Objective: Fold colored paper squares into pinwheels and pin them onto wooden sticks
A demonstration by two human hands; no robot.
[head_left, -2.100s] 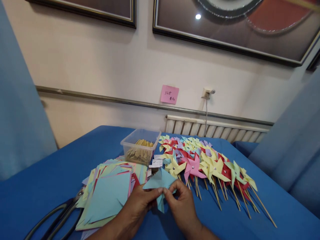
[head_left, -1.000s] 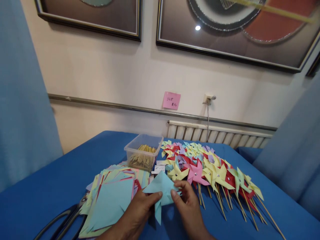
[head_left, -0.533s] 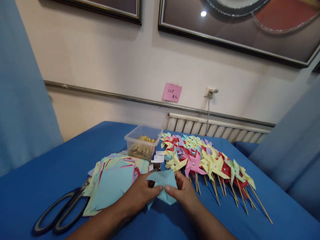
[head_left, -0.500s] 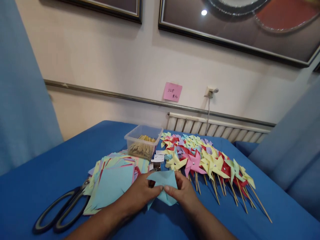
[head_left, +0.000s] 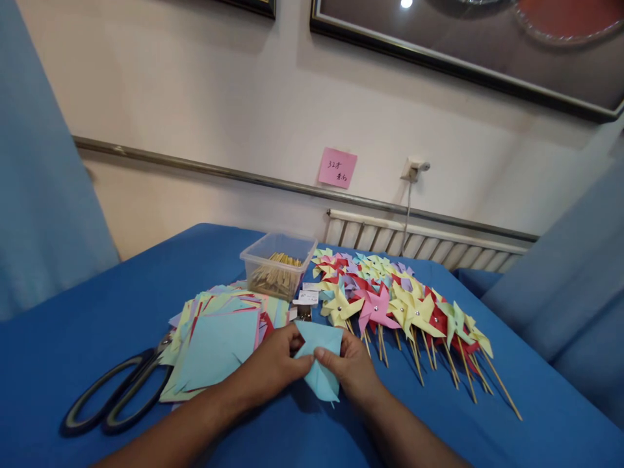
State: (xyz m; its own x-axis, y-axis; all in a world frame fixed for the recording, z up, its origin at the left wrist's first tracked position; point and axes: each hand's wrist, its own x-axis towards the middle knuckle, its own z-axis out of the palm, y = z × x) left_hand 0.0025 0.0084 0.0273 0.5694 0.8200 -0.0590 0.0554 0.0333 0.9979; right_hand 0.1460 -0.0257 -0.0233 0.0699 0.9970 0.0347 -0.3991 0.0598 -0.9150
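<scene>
Between both hands is a light blue paper pinwheel [head_left: 322,380], partly folded, its corners bent toward the middle. My left hand [head_left: 283,354] grips its left side, thumb on the front and fingers behind. On the other side my right hand [head_left: 355,364] pinches it, the thumb tip pressed near the centre. The fingers behind the paper are mostly hidden. Just beyond the hands stands a small box of fasteners [head_left: 304,312], with white labelled flaps; its contents are hard to make out.
Cut paper sheets [head_left: 219,348] lie stacked at the left, with large scissors [head_left: 117,390] beside them. A clear plastic box [head_left: 277,266] holds thin sticks. Many finished pinwheels [head_left: 377,309] on sticks cover the right side of the blue-covered table [head_left: 160,273].
The blue paper has turned in my hands, and its lower corner now points down and right. My right thumb has shifted left over the centre. The camera view has tilted slightly down.
</scene>
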